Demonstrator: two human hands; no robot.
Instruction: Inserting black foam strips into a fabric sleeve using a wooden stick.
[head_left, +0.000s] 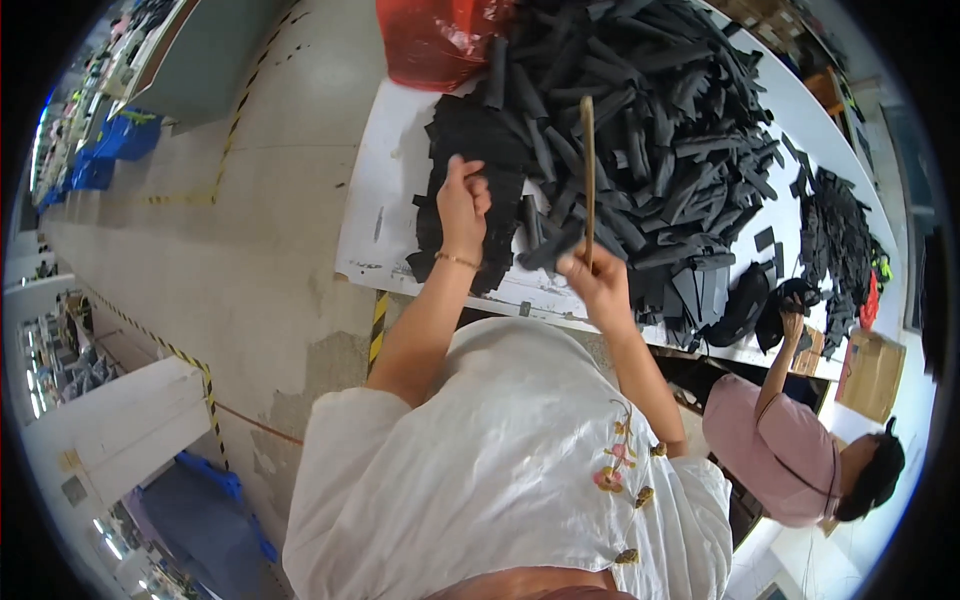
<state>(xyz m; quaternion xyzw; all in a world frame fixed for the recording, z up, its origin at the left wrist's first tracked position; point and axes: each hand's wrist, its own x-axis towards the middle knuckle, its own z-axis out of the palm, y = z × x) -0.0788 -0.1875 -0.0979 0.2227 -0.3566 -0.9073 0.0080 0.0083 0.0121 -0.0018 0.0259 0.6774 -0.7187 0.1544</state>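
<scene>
Left hand (463,205): raised above the flat layer of black pieces, fingers partly curled, thumb and forefinger extended; whether anything is pinched within it cannot be told. A thin bracelet (458,262) is worn at the wrist.

Right hand (600,285): clasped around the lower end of a brown stick (588,165), slim and straight, which is held pointing away from the body, in front of the heap. Beside the thumb a dark strip (548,253) is seen, slightly blurred; whether it is gripped or merely lies there cannot be told.

Flat layer of black pieces (465,130): spread on the left part of the bench (372,190), white, its surface marked with dark scuffs; the layer's edges are ragged and overlapping.

Heap of black strips (650,120): piled loosely, many curled lengthwise, to the right of the layer and beyond the right hand.

Red plastic bag (435,45): set at the far left of the heap, partly cut off by the upper border.

Second pile of black pieces (838,225): placed farther right on a white surface.

Co-worker (775,435): seen at the right, dressed in a pink top and black cap; a black article (785,305) is handled there. A cardboard box (870,375) is positioned nearby.

Floor (300,150): grey, marked with yellow-and-black tape (233,130).
</scene>
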